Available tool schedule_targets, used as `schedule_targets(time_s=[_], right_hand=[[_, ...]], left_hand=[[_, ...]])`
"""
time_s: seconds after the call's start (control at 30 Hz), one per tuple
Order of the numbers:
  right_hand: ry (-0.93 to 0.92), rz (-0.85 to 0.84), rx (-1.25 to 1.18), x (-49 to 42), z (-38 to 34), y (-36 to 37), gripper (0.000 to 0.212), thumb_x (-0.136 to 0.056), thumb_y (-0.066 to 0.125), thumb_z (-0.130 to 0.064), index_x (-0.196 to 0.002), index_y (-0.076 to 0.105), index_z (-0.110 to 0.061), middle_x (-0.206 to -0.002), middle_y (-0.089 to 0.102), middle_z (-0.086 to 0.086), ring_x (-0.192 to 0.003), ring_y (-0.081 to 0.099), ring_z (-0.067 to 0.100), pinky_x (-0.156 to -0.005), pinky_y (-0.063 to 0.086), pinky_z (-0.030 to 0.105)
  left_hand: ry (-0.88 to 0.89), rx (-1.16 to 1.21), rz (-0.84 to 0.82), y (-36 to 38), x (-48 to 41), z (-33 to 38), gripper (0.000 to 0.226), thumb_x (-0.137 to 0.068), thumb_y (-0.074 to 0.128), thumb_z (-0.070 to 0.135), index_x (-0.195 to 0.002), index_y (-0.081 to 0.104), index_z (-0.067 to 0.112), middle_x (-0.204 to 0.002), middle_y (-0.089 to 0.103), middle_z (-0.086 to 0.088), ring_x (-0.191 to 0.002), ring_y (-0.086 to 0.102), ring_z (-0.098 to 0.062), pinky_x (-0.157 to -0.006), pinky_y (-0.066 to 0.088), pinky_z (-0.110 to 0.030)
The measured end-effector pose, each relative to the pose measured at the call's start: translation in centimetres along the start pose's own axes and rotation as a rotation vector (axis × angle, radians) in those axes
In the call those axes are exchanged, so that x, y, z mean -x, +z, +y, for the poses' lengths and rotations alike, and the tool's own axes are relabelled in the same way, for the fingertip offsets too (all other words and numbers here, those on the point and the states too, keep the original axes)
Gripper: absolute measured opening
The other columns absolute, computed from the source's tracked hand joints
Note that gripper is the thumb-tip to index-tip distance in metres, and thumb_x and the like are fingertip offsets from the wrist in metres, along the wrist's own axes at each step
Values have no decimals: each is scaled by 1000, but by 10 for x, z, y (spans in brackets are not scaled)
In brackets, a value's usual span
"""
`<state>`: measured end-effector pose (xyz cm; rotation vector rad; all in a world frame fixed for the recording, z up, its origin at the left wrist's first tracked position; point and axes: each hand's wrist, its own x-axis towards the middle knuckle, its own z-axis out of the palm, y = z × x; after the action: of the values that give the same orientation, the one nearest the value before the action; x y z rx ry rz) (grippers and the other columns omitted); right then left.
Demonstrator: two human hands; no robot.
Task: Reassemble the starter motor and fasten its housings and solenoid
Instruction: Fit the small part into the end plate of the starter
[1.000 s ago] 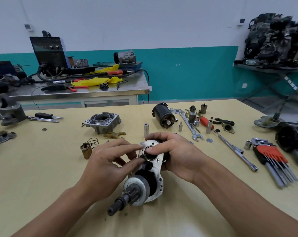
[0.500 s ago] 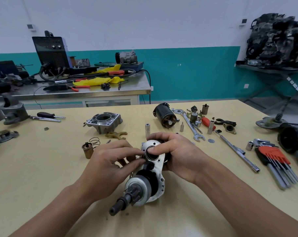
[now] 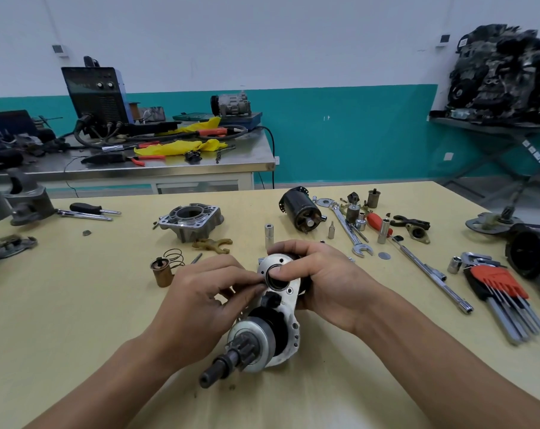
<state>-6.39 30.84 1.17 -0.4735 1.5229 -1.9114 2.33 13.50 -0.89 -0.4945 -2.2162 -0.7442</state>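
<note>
The starter motor assembly [image 3: 288, 308] lies on the yellow table [image 3: 76, 320], its silver plate facing me and its pinion shaft [image 3: 222, 365] pointing toward me. My right hand [image 3: 327, 280] grips the upper end of the plate, thumb at the rim of its round opening [image 3: 276, 275]. My left hand [image 3: 206, 298] pinches at the left edge of that opening with its fingertips. An aluminium nose housing [image 3: 194, 219] sits behind on the left. The black motor body [image 3: 299, 209] lies behind on the right. A brass plunger [image 3: 162, 270] with a spring [image 3: 174, 258] stands at the left.
Spanners [image 3: 350, 227], sockets [image 3: 268, 235], an extension bar [image 3: 432, 274] and a red hex key set [image 3: 500, 289] lie to the right. A brown fork lever [image 3: 213, 244] lies behind my hands. A screwdriver [image 3: 92, 209] lies far left. A steel bench [image 3: 138, 165] stands behind.
My hands and the assembly stay in nearly the same place. The left fingertips have closed in on the edge of the round opening.
</note>
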Motion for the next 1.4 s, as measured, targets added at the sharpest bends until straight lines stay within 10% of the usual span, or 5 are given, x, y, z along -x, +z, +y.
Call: schedule_targets(time_s=[1.4], right_hand=[[19, -5, -6, 1, -2, 1, 27, -82, 64, 10, -97, 68, -13, -82, 71, 5, -65, 68, 20, -57, 54, 31]], left_hand=[[-20, 132, 22, 10, 5, -9, 25, -84, 70, 9, -106, 76, 17, -77, 66, 5, -68, 62, -9, -59, 50, -26]])
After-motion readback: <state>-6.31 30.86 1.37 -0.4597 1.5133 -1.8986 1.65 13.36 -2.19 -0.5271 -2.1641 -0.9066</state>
